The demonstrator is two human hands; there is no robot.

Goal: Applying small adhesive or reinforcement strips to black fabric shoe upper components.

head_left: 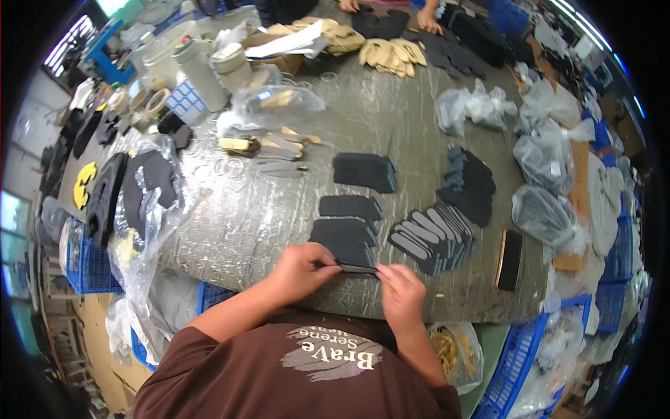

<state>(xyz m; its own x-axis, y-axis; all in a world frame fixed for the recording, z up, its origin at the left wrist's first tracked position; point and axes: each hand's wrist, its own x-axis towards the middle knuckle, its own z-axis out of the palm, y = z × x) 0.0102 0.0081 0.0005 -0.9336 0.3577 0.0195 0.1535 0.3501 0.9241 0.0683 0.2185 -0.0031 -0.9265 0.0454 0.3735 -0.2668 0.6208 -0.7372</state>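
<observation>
Near the table's front edge, my left hand (301, 269) and my right hand (403, 290) pinch the two ends of a narrow dark fabric-like piece (359, 268), stretched between them. Just beyond it lies a fanned stack of dark cut pieces (340, 232), partly behind my left fingers. Farther up sit a smaller dark stack (347, 206) and another neat dark stack (361, 172). To the right of my hands, overlapping dark pieces with grey strips (431, 236) spread in a fan. Behind these is a dark pile with bluish edges (476, 185).
A phone (509, 260) lies at the right on the table (265, 244). Clear plastic bags (544, 213) line the right edge. Jars (199, 70), strips (283, 146) and a plastic bag (279, 105) occupy the far left. Across the table, another person's hand (429, 21) rests near dark pieces.
</observation>
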